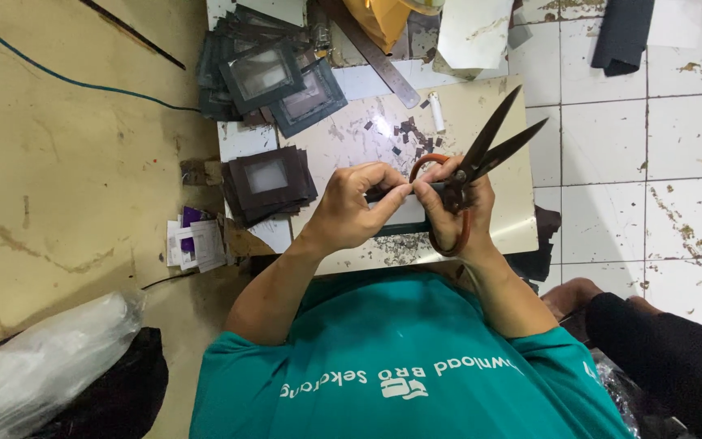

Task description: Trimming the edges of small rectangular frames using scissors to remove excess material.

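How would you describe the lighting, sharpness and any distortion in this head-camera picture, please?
Head view: even, soft light with only faint shadows under the left hand and right hand; the large dark metal scissors with orange handle loops look sharp; mild glare whitens the clear windows of the dark square frames; wide-angle distortion stretches the teal shirt at the bottom edge.

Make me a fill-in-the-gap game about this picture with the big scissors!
1. The right hand holds a big pair of ____, blades open.
2. The left hand pinches a small dark ____ between its fingertips.
3. The stack of dark frames lies to the ____ of the left hand in the picture.
4. The person's shirt is ____.

Missing words: scissors; strip; left; green
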